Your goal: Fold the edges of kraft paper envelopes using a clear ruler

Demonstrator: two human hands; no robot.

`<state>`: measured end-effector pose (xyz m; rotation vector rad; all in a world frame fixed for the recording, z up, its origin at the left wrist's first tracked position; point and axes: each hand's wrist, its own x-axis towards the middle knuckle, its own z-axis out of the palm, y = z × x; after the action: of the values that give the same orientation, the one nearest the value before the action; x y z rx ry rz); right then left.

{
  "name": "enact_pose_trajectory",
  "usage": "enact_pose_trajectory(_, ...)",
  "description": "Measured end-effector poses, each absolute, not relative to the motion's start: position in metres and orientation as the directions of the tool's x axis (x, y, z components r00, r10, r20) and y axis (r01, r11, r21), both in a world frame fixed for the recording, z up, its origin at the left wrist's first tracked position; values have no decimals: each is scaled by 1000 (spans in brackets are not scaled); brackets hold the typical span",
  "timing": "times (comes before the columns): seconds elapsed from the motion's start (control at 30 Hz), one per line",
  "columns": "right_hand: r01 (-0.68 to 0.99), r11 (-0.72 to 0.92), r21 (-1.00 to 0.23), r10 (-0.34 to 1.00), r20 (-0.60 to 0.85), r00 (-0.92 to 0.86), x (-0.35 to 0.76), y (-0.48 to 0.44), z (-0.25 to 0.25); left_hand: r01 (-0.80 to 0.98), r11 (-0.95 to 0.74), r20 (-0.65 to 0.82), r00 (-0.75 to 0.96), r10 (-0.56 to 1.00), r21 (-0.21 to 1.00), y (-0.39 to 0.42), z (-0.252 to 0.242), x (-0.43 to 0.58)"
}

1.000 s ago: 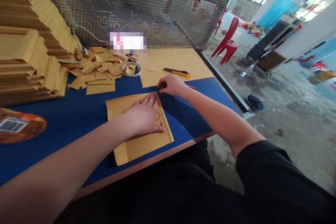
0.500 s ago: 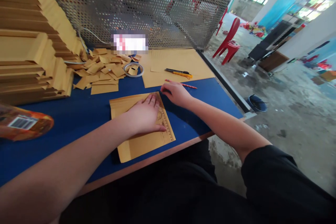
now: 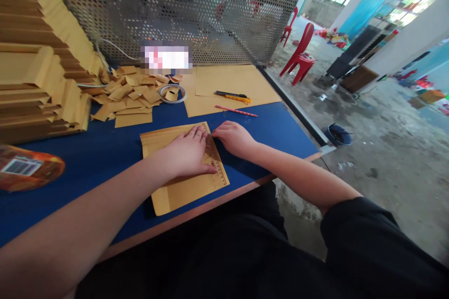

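A brown kraft-paper envelope [image 3: 175, 191] lies on the blue tabletop in front of me. A clear ruler [image 3: 219, 168] rests along its right side. My left hand [image 3: 187, 152] lies flat over the ruler and envelope, fingers stretched toward the far edge, thumb out to the right. My right hand [image 3: 234, 138] is at the envelope's upper right edge, with fingers curled and tips pinched together. Whatever sits between those fingertips is too small to make out. Beyond my right hand lie a red patterned pencil [image 3: 236, 111] and a yellow-and-black utility knife [image 3: 233, 97].
Tall stacks of folded kraft paper [image 3: 42, 88] stand at the left. Cut paper pieces [image 3: 133, 93] lie heaped beside a roll of tape [image 3: 172, 94]. A large kraft sheet [image 3: 259, 86] is under the knife. An orange package [image 3: 31, 167] lies at left. Perforated metal mesh [image 3: 210, 14] closes the back.
My right hand has come down to the envelope's right edge, away from the pencil, and its fingers have closed. My left hand stays on the ruler. The view has shifted slightly.
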<state>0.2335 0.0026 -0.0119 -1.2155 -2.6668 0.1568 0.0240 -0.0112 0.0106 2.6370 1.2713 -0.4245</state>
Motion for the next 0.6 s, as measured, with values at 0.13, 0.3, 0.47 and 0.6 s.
enact_pose_trajectory(0.13,733,664,-146,747,91,-659,236,-14,-5,786,-617,-335,590,734,32,-11,9,24)
enact_pose_trajectory(0.3,706,697,-127,717,74,-694,243,-43,-3,798,-602,-367,561,742,3,-15,19,29)
enact_pose_trajectory(0.47,653,748,-120,663,92,-743,254,-72,-5,802,-597,-396,541,742,-23,-17,25,31)
enact_pose_trajectory(0.6,604,788,-119,614,87,-784,264,-100,-5,809,-588,-383,547,744,12,-15,20,29)
